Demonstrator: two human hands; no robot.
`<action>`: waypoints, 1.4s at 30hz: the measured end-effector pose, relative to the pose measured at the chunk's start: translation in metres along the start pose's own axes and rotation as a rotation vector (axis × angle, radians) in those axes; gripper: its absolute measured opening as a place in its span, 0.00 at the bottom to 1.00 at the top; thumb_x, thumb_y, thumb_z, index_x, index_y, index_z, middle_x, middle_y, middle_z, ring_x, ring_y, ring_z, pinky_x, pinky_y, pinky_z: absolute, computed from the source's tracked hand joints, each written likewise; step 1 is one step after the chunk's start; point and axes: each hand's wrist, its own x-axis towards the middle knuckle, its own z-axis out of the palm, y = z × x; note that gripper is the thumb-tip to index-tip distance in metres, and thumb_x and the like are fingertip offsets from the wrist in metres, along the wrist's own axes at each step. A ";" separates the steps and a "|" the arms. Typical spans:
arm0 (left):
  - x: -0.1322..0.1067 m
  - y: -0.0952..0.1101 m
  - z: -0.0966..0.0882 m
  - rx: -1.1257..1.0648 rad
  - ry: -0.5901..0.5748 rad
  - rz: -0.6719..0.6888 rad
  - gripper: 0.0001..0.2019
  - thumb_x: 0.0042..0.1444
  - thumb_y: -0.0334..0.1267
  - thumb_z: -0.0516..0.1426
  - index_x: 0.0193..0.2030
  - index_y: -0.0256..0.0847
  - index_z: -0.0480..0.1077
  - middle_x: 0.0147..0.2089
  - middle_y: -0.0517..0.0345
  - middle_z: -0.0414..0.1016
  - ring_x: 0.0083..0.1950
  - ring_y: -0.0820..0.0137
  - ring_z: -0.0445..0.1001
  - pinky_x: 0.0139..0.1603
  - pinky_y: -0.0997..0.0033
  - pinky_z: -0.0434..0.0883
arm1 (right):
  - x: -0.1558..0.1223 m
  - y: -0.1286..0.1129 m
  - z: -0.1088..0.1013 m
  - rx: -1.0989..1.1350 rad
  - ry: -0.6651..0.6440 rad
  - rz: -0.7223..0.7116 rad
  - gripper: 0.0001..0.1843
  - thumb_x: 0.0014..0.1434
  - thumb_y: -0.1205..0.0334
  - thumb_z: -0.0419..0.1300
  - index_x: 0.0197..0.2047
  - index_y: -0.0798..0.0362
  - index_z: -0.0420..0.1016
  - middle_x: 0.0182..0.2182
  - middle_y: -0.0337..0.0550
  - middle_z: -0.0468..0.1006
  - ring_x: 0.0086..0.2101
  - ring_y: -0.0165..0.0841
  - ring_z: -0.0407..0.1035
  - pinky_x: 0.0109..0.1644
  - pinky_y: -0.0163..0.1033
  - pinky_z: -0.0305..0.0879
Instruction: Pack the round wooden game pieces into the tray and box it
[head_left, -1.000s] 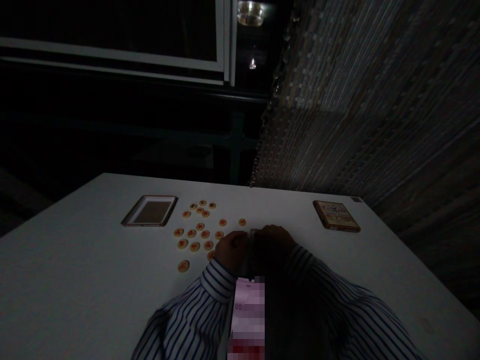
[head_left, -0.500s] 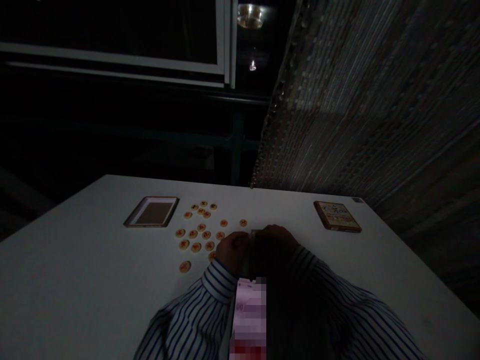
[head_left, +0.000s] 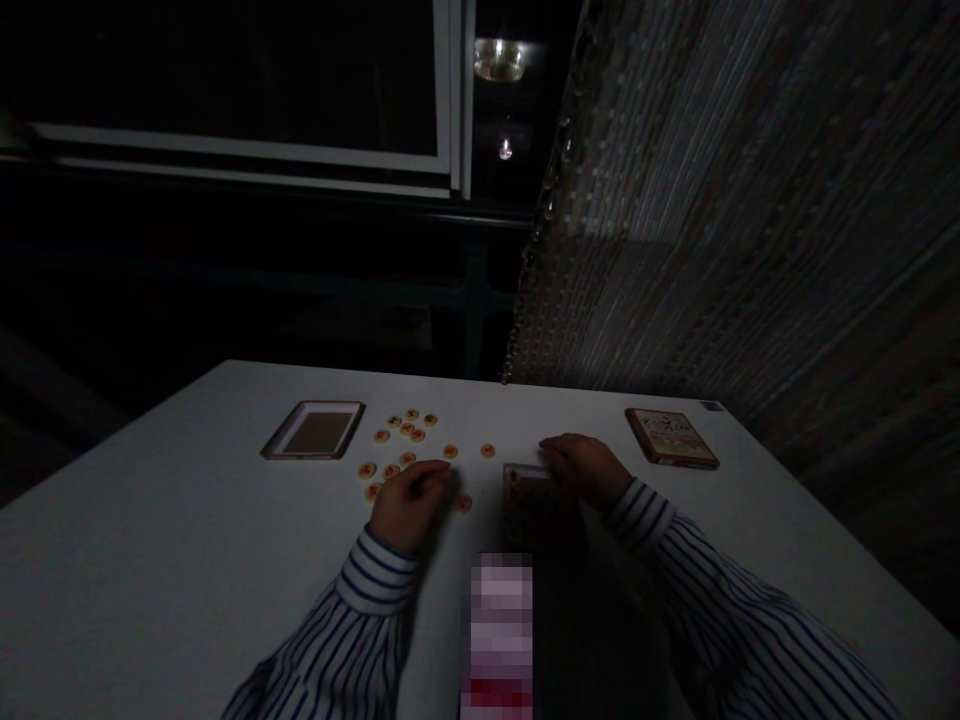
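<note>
Round xiangqi pieces (head_left: pixel 391 471), pale wooden discs with red or black characters, lie scattered left of centre on the white table. My left hand (head_left: pixel 405 505) is over the nearer pieces and hides some. Its fingers are loosely bent, with a gap by the thumb, and no piece shows in them. One red-marked piece (head_left: pixel 463 503) lies just right of it. In front of me, a shadowed shallow box (head_left: pixel 526 470) holds at least one piece in its far left corner. By its far right edge is my right hand (head_left: pixel 589 470), fingertips close together; anything between them is hidden.
An open shallow tray (head_left: pixel 274 447) lies at the far left. A closed box with dark characters on its lid (head_left: pixel 671 437) is at the right. A bead curtain (head_left: pixel 637 250) hangs behind the table's right side. A pinkish, pixelated patch (head_left: pixel 501 610) is near me.
My hands have parted from together at the box. The left has moved left over the pieces, the right a little right and away, uncovering the box's far edge. The view has tilted slightly.
</note>
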 end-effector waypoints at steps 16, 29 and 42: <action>0.071 -0.032 -0.094 0.625 0.033 0.032 0.17 0.49 0.41 0.51 0.42 0.34 0.70 0.42 0.47 0.74 0.39 0.65 0.73 0.42 0.68 0.68 | 0.110 -0.073 0.014 0.081 -0.084 -0.271 0.16 0.55 0.61 0.47 0.43 0.52 0.71 0.41 0.42 0.74 0.41 0.33 0.66 0.46 0.35 0.57; 0.121 -0.054 -0.080 0.635 0.099 0.088 0.18 0.48 0.26 0.49 0.47 0.32 0.66 0.46 0.44 0.72 0.47 0.63 0.70 0.49 0.66 0.64 | 0.206 -0.156 0.072 -0.133 -0.203 -0.330 0.15 0.51 0.58 0.50 0.38 0.55 0.71 0.40 0.51 0.72 0.44 0.42 0.59 0.43 0.48 0.51; 0.111 -0.053 -0.084 0.417 0.183 0.069 0.16 0.50 0.33 0.49 0.45 0.33 0.67 0.44 0.45 0.73 0.46 0.63 0.70 0.48 0.63 0.65 | 0.186 -0.149 0.056 0.153 -0.068 -0.318 0.14 0.50 0.54 0.55 0.39 0.52 0.68 0.35 0.43 0.73 0.38 0.34 0.63 0.41 0.39 0.53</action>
